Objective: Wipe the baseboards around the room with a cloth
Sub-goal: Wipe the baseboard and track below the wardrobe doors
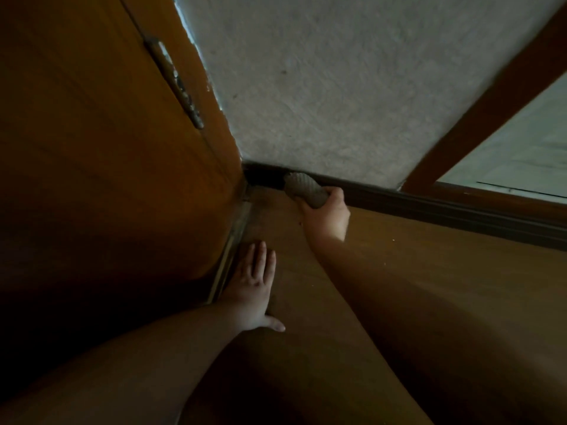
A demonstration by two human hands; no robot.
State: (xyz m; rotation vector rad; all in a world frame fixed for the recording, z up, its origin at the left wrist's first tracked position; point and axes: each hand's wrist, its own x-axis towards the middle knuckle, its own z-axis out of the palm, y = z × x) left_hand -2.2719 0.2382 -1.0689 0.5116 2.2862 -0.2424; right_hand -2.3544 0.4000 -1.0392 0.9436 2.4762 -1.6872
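A dark brown baseboard runs along the foot of a rough white wall, from the corner at the centre out to the right. My right hand grips a bunched grey-brown waffle-textured cloth and presses it against the baseboard close to the corner. My left hand lies flat on the wooden floor, fingers spread, beside the door's bottom edge, holding nothing.
A wooden door with a metal hinge fills the left side and meets the wall at the corner. A brown door frame slants at the right, with a pale tiled floor beyond it. Brown wooden floor spreads below.
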